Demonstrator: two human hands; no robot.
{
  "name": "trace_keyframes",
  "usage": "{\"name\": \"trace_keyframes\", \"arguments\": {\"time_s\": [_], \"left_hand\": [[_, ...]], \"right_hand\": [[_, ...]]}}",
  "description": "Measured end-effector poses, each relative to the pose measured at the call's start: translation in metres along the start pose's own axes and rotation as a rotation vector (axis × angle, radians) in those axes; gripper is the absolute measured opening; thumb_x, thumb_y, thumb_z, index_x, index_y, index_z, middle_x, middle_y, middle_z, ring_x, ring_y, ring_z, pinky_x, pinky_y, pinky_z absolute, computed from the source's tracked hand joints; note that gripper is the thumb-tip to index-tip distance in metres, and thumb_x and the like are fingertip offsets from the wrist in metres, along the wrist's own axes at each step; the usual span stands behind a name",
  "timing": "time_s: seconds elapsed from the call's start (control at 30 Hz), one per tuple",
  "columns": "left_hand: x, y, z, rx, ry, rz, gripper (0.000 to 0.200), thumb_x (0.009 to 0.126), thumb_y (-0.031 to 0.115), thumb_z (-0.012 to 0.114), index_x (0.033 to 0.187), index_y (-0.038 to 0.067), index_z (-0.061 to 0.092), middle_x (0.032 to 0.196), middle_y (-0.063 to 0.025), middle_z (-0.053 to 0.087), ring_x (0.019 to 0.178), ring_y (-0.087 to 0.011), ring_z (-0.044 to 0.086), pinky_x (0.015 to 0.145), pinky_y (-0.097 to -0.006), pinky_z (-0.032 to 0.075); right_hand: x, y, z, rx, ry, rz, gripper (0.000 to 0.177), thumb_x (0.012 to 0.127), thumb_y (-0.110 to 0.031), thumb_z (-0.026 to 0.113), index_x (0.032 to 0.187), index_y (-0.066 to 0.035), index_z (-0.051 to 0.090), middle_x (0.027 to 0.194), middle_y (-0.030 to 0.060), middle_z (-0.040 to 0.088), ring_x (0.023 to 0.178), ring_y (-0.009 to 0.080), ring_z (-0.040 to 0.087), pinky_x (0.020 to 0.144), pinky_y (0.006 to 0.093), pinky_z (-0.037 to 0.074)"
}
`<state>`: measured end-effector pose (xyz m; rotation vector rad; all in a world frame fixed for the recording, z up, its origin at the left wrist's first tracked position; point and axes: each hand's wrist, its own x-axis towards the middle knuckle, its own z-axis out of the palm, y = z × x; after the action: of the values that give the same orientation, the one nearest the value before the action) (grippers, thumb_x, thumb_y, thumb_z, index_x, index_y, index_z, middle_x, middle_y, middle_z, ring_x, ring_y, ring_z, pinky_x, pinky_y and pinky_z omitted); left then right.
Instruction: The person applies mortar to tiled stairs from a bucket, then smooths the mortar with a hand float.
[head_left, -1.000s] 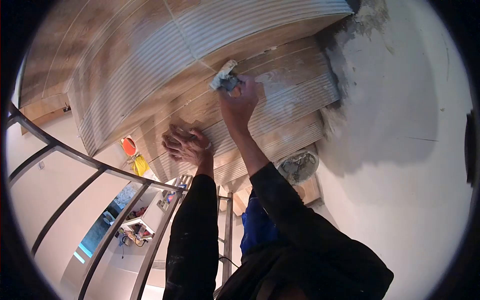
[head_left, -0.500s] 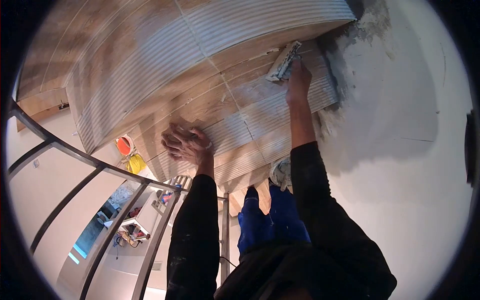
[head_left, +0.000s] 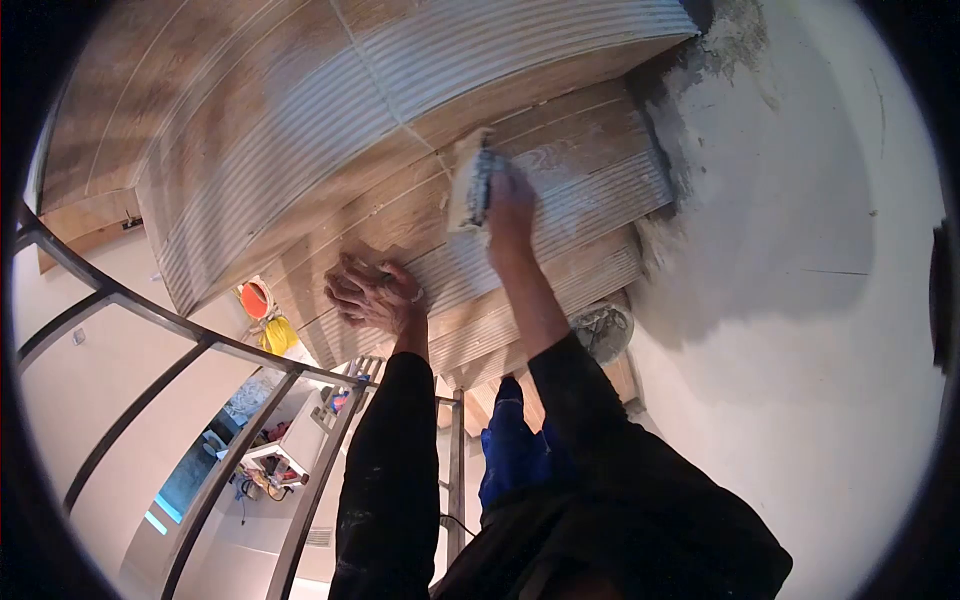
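Note:
My right hand grips a pale sponge float and presses it flat on a wood-look tiled stair tread, near a grout joint. Whitish grout haze smears the ribbed tile around the float. My left hand rests spread on the nosing of a lower tread, fingers apart, holding nothing. Both arms wear black sleeves spotted with dust.
A black metal railing curves along the left. A plastered wall with a grey wet patch stands on the right. A bucket of grey mix sits on a lower step. Orange and yellow items lie below.
My right hand swept the float out to the tread's far right end, then back left toward the joint. The left hand stayed put on the nosing.

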<state>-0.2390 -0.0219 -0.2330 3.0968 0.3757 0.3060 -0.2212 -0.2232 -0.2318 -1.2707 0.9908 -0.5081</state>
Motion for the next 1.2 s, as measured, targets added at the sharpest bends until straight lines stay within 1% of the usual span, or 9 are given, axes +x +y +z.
{"name": "trace_keyframes", "arguments": {"time_s": [0.03,0.2,0.27,0.4,0.57,0.7,0.77,0.87,1.2], "left_hand": [[0.001,-0.001,0.001,0.031,-0.016,-0.010,0.073,0.093,0.052,0.054,0.157,0.019,0.042,0.162,-0.0240,0.035,0.151,-0.0417,0.029,0.114,-0.0617,0.027],[0.001,0.000,-0.001,-0.032,-0.012,-0.008,0.072,0.093,0.049,0.051,0.158,0.019,0.041,0.160,-0.0259,0.036,0.152,-0.0442,0.027,0.112,-0.0643,0.026],[0.000,0.000,0.001,-0.028,-0.008,-0.009,0.072,0.093,0.048,0.051,0.158,0.019,0.041,0.160,-0.0258,0.036,0.152,-0.0440,0.027,0.112,-0.0641,0.027],[0.002,0.003,0.000,-0.015,-0.005,-0.004,0.073,0.093,0.048,0.051,0.158,0.017,0.041,0.160,-0.0261,0.036,0.152,-0.0440,0.027,0.111,-0.0632,0.027],[0.000,-0.002,0.004,-0.006,0.018,0.014,0.074,0.092,0.047,0.051,0.158,0.015,0.042,0.160,-0.0269,0.036,0.151,-0.0444,0.027,0.111,-0.0627,0.027],[0.001,-0.004,0.003,0.001,-0.031,0.005,0.075,0.092,0.051,0.053,0.158,0.016,0.041,0.162,-0.0249,0.033,0.151,-0.0433,0.027,0.113,-0.0630,0.027],[0.001,-0.004,0.001,-0.024,-0.038,0.004,0.077,0.092,0.054,0.054,0.159,0.017,0.040,0.165,-0.0226,0.031,0.151,-0.0432,0.026,0.113,-0.0634,0.027],[0.001,-0.001,0.000,0.006,-0.058,-0.017,0.076,0.093,0.054,0.053,0.159,0.018,0.040,0.164,-0.0233,0.031,0.151,-0.0433,0.027,0.113,-0.0622,0.027],[0.000,0.001,-0.005,-0.010,-0.007,0.004,0.074,0.093,0.051,0.053,0.158,0.017,0.041,0.159,-0.0248,0.037,0.148,-0.0443,0.030,0.111,-0.0634,0.029]], "right_hand": [[0.008,0.004,-0.012,-0.027,0.099,-0.187,0.030,0.102,-0.022,0.052,0.109,0.003,0.068,0.098,0.0148,0.069,0.084,0.0215,0.062,0.076,0.0391,0.051],[0.065,-0.043,-0.057,0.171,0.300,-0.090,0.031,0.105,-0.022,0.051,0.117,0.003,0.067,0.103,0.0118,0.070,0.086,0.0209,0.064,0.082,0.0362,0.054],[0.073,-0.046,-0.041,0.004,0.191,-0.150,0.030,0.106,-0.023,0.054,0.120,0.002,0.064,0.108,0.0075,0.068,0.095,0.0209,0.062,0.084,0.0360,0.052],[0.041,-0.001,0.050,-0.010,0.533,-0.176,0.027,0.102,-0.020,0.057,0.112,0.004,0.065,0.104,0.0146,0.068,0.091,0.0235,0.061,0.079,0.0389,0.051],[-0.039,-0.024,0.038,-0.151,0.173,-0.142,0.035,0.104,-0.028,0.055,0.114,0.004,0.065,0.101,0.0168,0.068,0.090,0.0247,0.062,0.083,0.0401,0.052],[0.038,-0.043,-0.042,-0.040,0.367,-0.035,0.044,0.107,-0.030,0.050,0.120,0.008,0.067,0.109,0.0213,0.072,0.094,0.0303,0.066,0.088,0.0445,0.052],[0.092,-0.045,-0.085,-0.221,0.258,-0.419,0.044,0.106,-0.029,0.050,0.121,0.009,0.066,0.109,0.0193,0.072,0.093,0.0259,0.065,0.088,0.0429,0.053],[0.118,-0.052,-0.068,0.057,0.281,-0.145,0.043,0.107,-0.027,0.049,0.122,0.010,0.066,0.110,0.0199,0.072,0.093,0.0245,0.065,0.087,0.0421,0.053],[0.008,0.001,0.006,-0.209,0.160,-0.109,0.033,0.109,-0.029,0.051,0.113,-0.002,0.070,0.106,0.0087,0.070,0.090,0.0195,0.062,0.078,0.0386,0.052]]}}
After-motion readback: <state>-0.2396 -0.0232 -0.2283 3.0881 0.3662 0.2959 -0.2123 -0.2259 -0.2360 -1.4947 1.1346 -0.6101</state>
